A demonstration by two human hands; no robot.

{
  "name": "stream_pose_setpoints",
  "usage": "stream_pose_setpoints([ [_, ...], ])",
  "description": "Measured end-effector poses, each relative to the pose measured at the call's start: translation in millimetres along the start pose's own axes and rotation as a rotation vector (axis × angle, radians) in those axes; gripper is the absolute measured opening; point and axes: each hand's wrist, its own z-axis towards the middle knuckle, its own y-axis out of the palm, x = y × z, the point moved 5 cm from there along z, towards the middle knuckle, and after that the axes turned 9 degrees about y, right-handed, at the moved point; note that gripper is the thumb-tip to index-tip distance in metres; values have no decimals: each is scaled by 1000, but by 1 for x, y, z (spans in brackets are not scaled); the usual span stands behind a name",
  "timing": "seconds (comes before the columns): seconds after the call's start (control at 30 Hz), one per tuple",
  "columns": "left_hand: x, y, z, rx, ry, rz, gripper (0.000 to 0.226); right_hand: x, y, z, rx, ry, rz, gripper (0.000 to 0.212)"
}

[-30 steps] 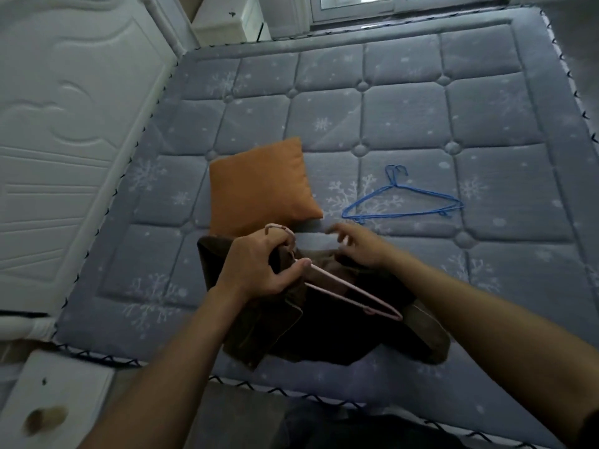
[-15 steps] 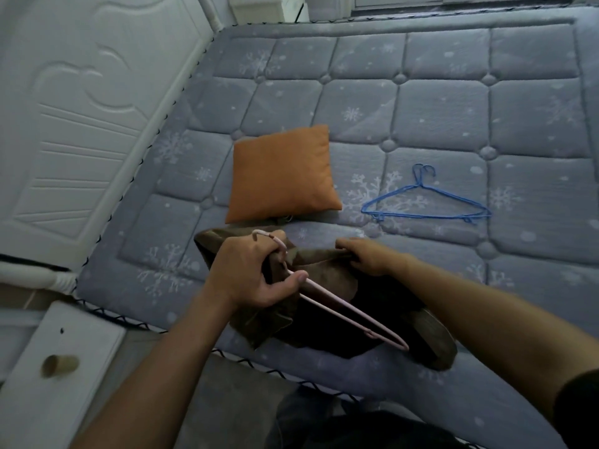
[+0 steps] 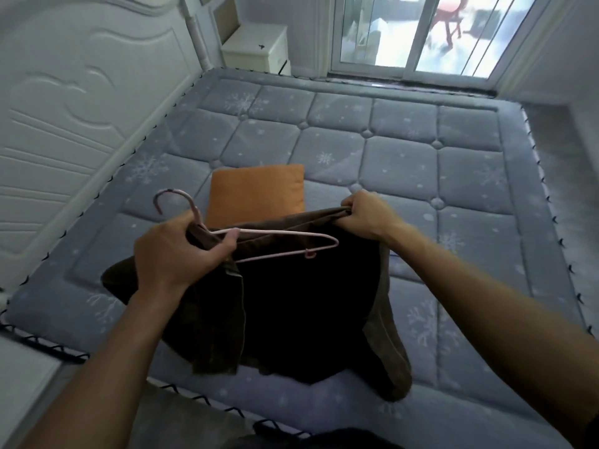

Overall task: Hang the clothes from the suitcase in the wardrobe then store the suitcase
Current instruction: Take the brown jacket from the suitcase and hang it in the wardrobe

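Looking down from the head view: a pink hanger [image 3: 275, 232] is up over the near part of the mattress [image 3: 421, 157], lying almost level. Its long axis runs left to right, the hook curls up and away to the left, and the free tip points right. The left hand [image 3: 181, 254] has it by the neck. The fingers are curled tight, the thumb is laid over the upper wire, and a fold of the brown garment [image 3: 291, 303] is bunched in the same grip. Over on the other side, the right hand [image 3: 366, 215] is closed in a fist round the garment's top edge. That edge is pulled taut between the two hands, just behind the hanger. The rest of the cloth drops in dark folds towards the near edge of the mattress. An orange cushion [image 3: 256, 189] lies just beyond. A white headboard [image 3: 64, 108] stands on the left, with a glass door [image 3: 405, 34] at the far end.
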Motion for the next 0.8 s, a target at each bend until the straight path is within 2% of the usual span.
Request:
stream_pose_setpoints([
  [0.07, 0, -10, 6, 8, 2, -21, 59, -21, -21, -4, 34, 51, 28, 30],
  [0.17, 10, -19, 13, 27, 30, -23, 57, -53, -49, -11, 65, 119, 211, 27],
  [0.27, 22, -25, 24, 62, -13, 2, 56, -83, -76, -21, 105, 84, 308, 23],
  [0.37, 30, -47, 33, 165, -42, 38, 54, -104, -108, -38, 185, 1, 264, 19],
  [0.47, 35, -70, 42, 234, -52, 52, 55, -107, -129, -50, 203, 24, 245, 20],
  [0.57, 43, -83, 58, 199, -84, -37, 64, -118, -127, -58, 193, 53, 306, 30],
  [0.7, 57, -90, 71, 117, -87, -248, 58, -147, -115, -67, 269, 53, 370, 53],
  [0.8, 65, -93, 62, 67, 49, -296, 47, -165, -129, -82, 395, -52, 448, 42],
])
